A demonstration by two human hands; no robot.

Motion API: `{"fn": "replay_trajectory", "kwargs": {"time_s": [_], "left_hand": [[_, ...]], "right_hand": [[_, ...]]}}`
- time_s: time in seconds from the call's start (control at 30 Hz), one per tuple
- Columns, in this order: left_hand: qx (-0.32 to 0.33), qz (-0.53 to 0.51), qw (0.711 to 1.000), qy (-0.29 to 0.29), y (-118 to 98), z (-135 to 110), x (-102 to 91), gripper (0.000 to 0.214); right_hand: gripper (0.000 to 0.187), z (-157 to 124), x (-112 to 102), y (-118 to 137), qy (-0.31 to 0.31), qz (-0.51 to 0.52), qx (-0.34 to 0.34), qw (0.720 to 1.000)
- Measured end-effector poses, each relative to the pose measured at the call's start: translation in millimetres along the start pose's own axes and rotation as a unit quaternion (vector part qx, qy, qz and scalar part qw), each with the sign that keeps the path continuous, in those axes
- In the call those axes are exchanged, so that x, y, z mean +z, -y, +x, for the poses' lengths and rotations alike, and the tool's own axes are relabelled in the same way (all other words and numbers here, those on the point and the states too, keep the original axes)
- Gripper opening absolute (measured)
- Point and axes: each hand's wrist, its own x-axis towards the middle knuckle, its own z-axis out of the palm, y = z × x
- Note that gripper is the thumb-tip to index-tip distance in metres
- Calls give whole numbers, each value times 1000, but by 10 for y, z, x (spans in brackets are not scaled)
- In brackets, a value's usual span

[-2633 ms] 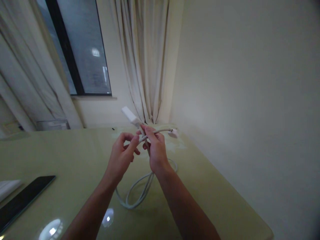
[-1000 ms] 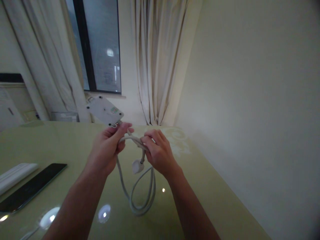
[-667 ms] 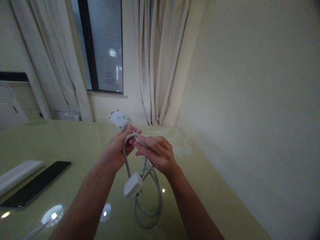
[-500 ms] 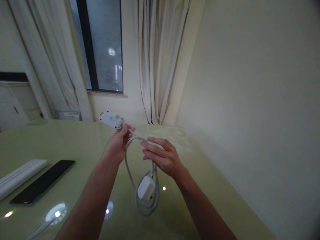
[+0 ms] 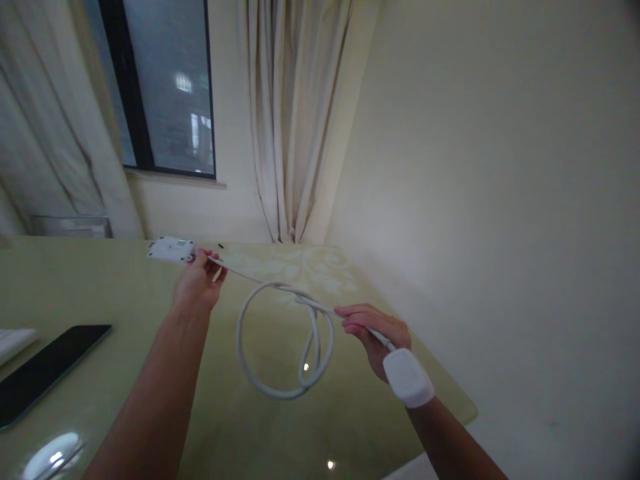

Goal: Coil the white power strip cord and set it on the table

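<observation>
A white power strip [image 5: 171, 249] is at the far left end of its cord, its underside with dark corner feet facing me. Just where the cord leaves it, my left hand [image 5: 199, 283] grips with closed fingers. The white cord [image 5: 280, 395] hangs between my hands in loose, overlapping loops above the table. My right hand [image 5: 375, 333] pinches the cord close to its other end. Beyond those fingers, the white plug [image 5: 409, 378] sticks out over my right wrist, and its prongs are not visible.
On the left of the glossy table [image 5: 225, 427] lie a black flat device [image 5: 50, 367] and a white long object [image 5: 15, 343]. A small dark piece [image 5: 221, 246] is near the far edge. A wall [image 5: 500, 233] runs along the right; curtains [image 5: 300, 120] hang behind.
My hands have moved apart, left hand leftward with the power strip, right hand rightward. The coiled cord has opened into wider loops. The plug, earlier hanging among the coils, is now by my right wrist.
</observation>
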Motion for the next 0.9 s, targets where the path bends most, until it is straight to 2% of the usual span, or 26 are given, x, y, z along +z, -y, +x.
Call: {"fn": "replay_trajectory", "kwargs": {"time_s": [0.1,0.17,0.23,0.33,0.43,0.47,0.5,0.57,0.63,0.7,0.8,0.9], "left_hand": [[14,-19,999,39,5,-43,19,31],[33,-19,993,112,20,-117,57,32],[59,13,979,196,35,-231,84,32],[128,102,945,284,58,-474,42,33],[217,220,891,334,83,-757,-133,38],[254,277,863,338,87,-846,-212,38],[296,343,820,349,87,-930,-294,37],[353,462,710,398,72,-1078,-445,35],[358,550,600,457,43,-1198,-562,29],[349,618,508,488,20,-1296,-646,31],[365,701,381,479,44,-1415,-738,51],[367,785,280,414,172,-1512,-820,66]], "right_hand": [[11,-62,92,16,-101,32,81,991],[11,-69,182,-56,-183,74,141,970],[18,-57,258,-154,-232,137,195,943],[29,-15,311,-253,-267,205,255,906],[38,39,318,-264,-306,229,282,880],[41,54,324,-258,-312,240,289,873],[44,64,337,-251,-313,253,295,867],[47,73,386,-237,-306,281,308,856],[48,70,457,-219,-301,301,322,845],[49,67,527,-186,-297,312,330,840],[50,85,594,-88,-278,318,318,849],[46,133,626,73,-242,313,288,872]]}}
